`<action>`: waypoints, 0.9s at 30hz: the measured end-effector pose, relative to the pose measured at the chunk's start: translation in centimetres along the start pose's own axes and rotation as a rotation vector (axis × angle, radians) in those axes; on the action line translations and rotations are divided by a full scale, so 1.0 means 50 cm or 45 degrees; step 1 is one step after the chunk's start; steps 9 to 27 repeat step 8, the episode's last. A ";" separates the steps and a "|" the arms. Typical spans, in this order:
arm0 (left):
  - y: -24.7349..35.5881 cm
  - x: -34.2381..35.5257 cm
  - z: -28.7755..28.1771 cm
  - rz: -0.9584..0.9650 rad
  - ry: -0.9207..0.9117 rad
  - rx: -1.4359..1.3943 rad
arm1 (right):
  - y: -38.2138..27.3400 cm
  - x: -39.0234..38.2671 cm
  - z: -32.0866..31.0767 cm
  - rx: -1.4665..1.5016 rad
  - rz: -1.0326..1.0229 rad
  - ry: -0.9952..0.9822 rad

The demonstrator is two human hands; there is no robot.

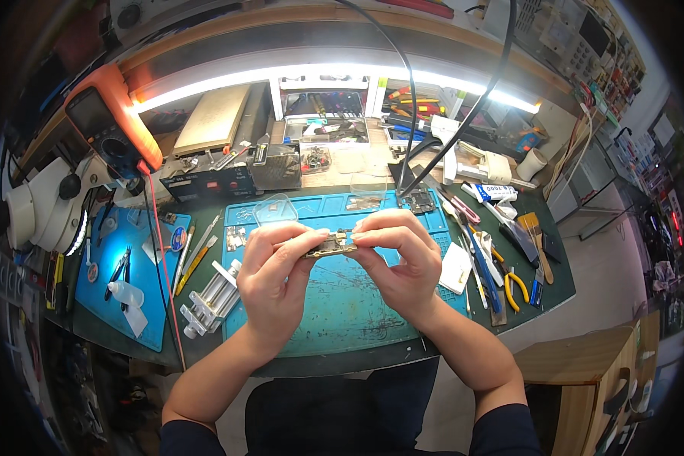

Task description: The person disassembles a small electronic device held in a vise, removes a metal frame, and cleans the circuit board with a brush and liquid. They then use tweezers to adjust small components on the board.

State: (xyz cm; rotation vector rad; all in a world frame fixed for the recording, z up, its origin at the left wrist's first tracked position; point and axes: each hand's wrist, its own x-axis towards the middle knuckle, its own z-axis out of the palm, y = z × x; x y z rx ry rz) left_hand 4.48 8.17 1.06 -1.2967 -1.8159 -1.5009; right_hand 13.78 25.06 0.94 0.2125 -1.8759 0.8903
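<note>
Between both hands, raised above a blue work mat (342, 311), is a small circuit board (333, 245) with metal and gold parts. My left hand (273, 266) pinches its left end between thumb and fingers. The right end is gripped by my right hand (400, 258), its thumb and fingertips at the board's edge. Fine detail on the board is too small to make out. Just beyond my left hand, a clear plastic box (275, 210) lies on the mat, with small metal pieces (236, 237) beside it.
A metal clamp fixture (211, 298) stands left of the mat. Further left are a microscope (38, 205), an orange multimeter (114, 121) and a white bottle (126, 293). Yellow-handled pliers (517, 292), a brush (538, 247) and a white pad (454, 267) lie to the right. Black cables (463, 114) hang over the back.
</note>
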 end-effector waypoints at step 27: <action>0.005 0.004 0.004 0.026 -0.005 0.019 | -0.006 0.010 -0.008 -0.009 -0.052 -0.045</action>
